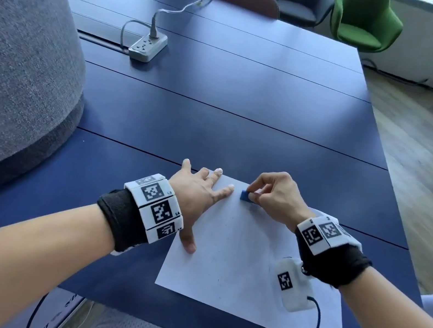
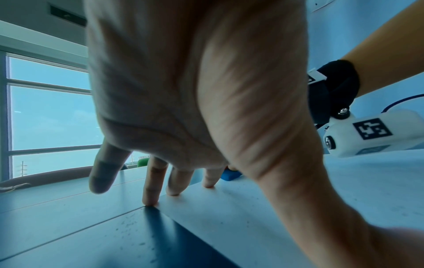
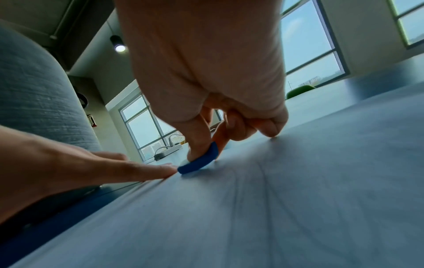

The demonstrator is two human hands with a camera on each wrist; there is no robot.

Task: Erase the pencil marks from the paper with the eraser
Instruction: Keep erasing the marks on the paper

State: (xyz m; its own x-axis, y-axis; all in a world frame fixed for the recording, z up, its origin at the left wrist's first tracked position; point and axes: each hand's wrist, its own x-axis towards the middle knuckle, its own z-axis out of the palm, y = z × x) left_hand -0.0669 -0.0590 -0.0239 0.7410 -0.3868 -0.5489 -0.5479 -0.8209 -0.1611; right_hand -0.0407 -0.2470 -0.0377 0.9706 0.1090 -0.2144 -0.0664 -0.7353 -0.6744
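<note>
A white sheet of paper (image 1: 234,268) lies on the blue table near its front edge. My left hand (image 1: 199,189) is spread flat, its straight fingers (image 2: 150,197) pressing the paper's far left corner and edge. My right hand (image 1: 270,196) pinches a small blue eraser (image 1: 244,195) between thumb and fingers and holds it against the paper near the far edge, just right of the left index fingertip. In the right wrist view the blue eraser (image 3: 199,162) touches the paper (image 3: 252,217). Faint specks show on the sheet; pencil marks are hard to make out.
A white power strip (image 1: 147,47) with a grey cable lies far back on the blue table (image 1: 248,106). A large grey fabric-covered column (image 1: 11,55) stands at the left. Chairs (image 1: 363,16) stand beyond the far edge. A cable hangs from my right wrist camera (image 1: 292,287).
</note>
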